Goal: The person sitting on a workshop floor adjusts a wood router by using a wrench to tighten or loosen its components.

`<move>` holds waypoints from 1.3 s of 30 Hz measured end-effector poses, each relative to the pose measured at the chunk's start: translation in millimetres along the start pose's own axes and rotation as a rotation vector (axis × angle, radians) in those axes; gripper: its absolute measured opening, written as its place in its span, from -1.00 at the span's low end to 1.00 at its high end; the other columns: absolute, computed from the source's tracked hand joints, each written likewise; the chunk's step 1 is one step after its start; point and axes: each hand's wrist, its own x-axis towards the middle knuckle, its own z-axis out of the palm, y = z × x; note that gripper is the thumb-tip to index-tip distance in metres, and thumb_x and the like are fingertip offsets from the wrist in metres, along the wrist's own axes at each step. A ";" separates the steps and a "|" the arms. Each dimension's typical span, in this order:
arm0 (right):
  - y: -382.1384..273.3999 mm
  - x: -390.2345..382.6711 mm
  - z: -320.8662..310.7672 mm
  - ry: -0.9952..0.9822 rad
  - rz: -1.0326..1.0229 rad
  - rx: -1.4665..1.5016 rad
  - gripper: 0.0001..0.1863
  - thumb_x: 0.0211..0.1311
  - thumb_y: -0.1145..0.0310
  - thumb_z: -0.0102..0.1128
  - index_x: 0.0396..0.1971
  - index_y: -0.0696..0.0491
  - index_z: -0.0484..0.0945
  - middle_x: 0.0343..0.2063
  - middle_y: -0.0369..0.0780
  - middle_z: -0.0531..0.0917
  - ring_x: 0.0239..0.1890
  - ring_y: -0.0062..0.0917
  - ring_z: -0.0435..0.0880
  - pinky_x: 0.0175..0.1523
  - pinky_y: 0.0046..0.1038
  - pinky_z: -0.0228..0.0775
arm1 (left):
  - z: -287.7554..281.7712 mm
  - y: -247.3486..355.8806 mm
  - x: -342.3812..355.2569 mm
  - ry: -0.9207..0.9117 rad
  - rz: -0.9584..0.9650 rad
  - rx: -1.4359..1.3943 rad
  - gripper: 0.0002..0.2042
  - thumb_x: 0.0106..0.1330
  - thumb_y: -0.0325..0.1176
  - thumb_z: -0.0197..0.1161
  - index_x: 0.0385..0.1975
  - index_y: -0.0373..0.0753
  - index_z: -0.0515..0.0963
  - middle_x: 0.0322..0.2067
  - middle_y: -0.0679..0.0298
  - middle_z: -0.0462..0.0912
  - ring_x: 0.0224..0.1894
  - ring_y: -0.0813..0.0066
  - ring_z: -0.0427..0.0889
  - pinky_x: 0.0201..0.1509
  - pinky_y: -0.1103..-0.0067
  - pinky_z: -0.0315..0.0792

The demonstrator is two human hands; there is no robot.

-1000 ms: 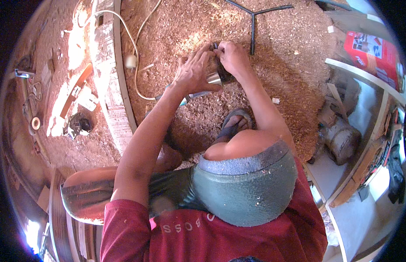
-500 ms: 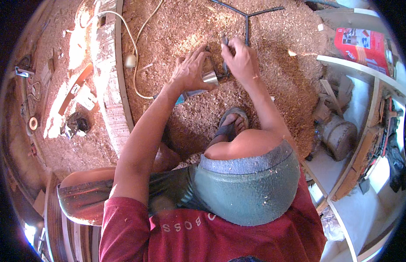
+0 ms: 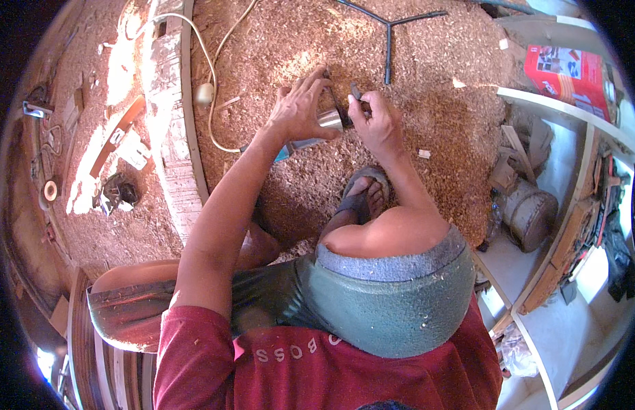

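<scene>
On the floor of wood shavings lies a corded power tool with a teal body (image 3: 305, 144) and a shiny silver collar (image 3: 329, 120). My left hand (image 3: 295, 109) curves over it, thumb along the collar and fingers reaching to its far side. A dark edge or plate of the tool shows beyond the collar, partly hidden by those fingers. Just right of it, my right hand (image 3: 380, 124) pinches a small dark flat metal piece (image 3: 356, 90) between thumb and forefinger. Its lower end is hidden, so I cannot tell whether it touches the tool.
A pale cord (image 3: 211, 126) runs past a cream bulb-shaped piece (image 3: 204, 93), beside a long timber beam (image 3: 172, 116). A black Y-shaped metal bar (image 3: 388, 44) lies beyond my hands. Right are a red box (image 3: 570, 78), a grey cylindrical machine (image 3: 529, 215) and shelving (image 3: 570, 113).
My right hand has drawn slightly nearer to me with the dark metal piece, uncovering the lower end of the black bar. My left hand stays on the power tool.
</scene>
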 end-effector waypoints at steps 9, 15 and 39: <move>0.5 -4.8 7.4 -0.057 0.086 -0.040 -0.78 0.23 0.31 0.31 -0.33 0.13 0.50 -0.55 -0.07 0.64 -0.54 -0.18 0.67 -0.45 -0.24 0.49 | 0.9 -1.4 0.4 0.021 0.016 0.007 0.02 -0.29 0.12 0.58 0.29 -0.07 0.29 0.46 0.20 0.07 0.46 0.15 0.12 0.41 0.02 0.06; -6.7 29.9 14.6 -0.001 0.026 0.008 -0.76 0.29 0.34 0.21 -0.11 0.13 0.52 -0.41 -0.05 0.66 -0.37 -0.19 0.71 -0.28 -0.25 0.54 | 0.7 -1.4 1.2 0.009 0.011 0.013 0.04 -0.30 0.14 0.58 0.30 -0.04 0.26 0.46 0.21 0.05 0.46 0.16 0.10 0.43 0.02 0.04; 40.2 96.0 105.9 -0.031 -0.009 -0.295 -0.72 0.34 0.12 0.12 -0.07 -0.11 0.60 -0.17 -0.17 0.62 -0.07 -0.22 0.53 0.08 -0.07 0.27 | -0.4 -8.5 7.0 -0.035 -0.027 -0.039 0.17 -0.32 0.19 0.56 0.34 -0.29 0.17 0.39 0.05 0.17 0.43 0.09 0.14 0.40 0.09 0.06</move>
